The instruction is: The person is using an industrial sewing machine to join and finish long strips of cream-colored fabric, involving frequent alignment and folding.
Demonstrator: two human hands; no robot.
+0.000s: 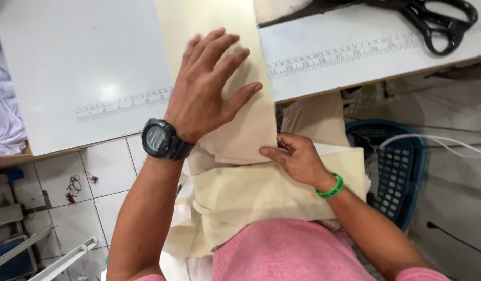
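A long strip of cream cloth [251, 125] runs from the white table [68, 67] down over its front edge onto my lap. My left hand [209, 88], with a black watch on the wrist, lies flat on the cloth at the table's edge, fingers spread. Lower down, my right hand [295, 156], wearing a green wristband, pinches the strip's right edge just below the table. More cream cloth [251, 198] is bunched on my lap.
Black scissors [438, 21] lie at the table's far right, by a ruler scale [344, 52] printed along the surface. A blue plastic basket [394, 171] stands on the floor to my right. White cloth [3, 104] is piled at the left edge. Tiled floor lies below.
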